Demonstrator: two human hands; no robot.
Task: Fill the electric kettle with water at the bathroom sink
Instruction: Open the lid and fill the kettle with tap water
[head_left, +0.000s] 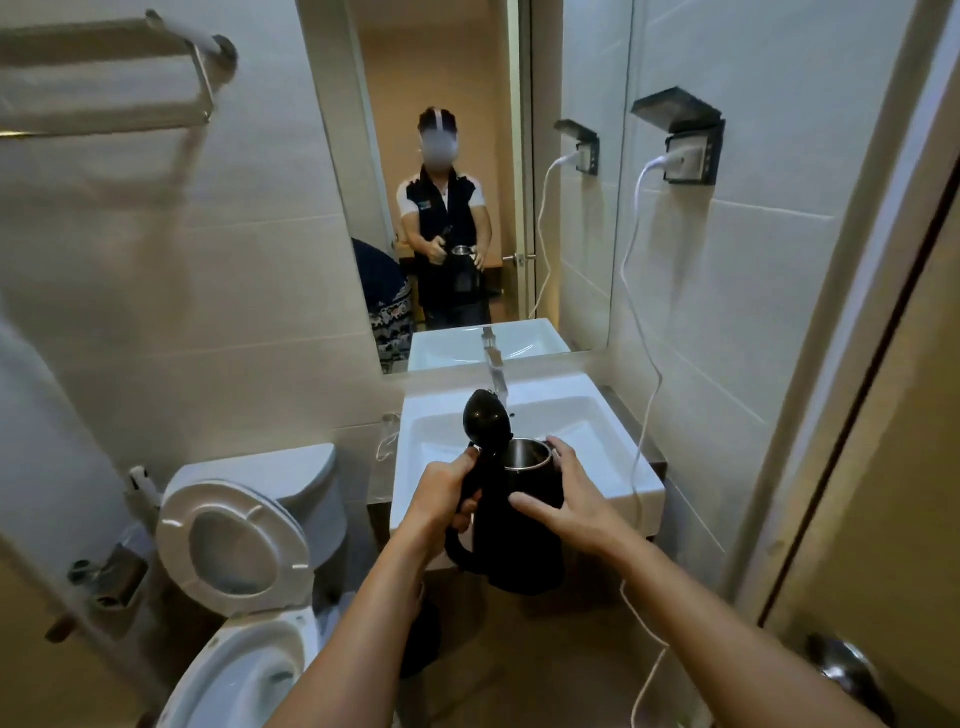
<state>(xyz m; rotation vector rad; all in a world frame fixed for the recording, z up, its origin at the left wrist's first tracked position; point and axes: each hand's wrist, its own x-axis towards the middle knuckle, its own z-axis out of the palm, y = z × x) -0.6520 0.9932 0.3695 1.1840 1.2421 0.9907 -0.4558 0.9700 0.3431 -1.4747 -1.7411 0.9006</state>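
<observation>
A black electric kettle (519, 545) with a steel inside hangs in the air just in front of the white sink (618, 467). Its lid (485, 415) stands open, tilted up toward the faucet (496, 382). My left hand (447, 493) grips the kettle's handle. My right hand (571, 499) presses flat against the kettle's right side near the rim. No water shows at the faucet.
A toilet (244, 551) with its seat up stands left of the sink. A white cable (641, 415) hangs from a wall socket (691, 153) down past the sink's right edge. A door (883, 467) is at the right. A mirror (467, 104) hangs above the sink.
</observation>
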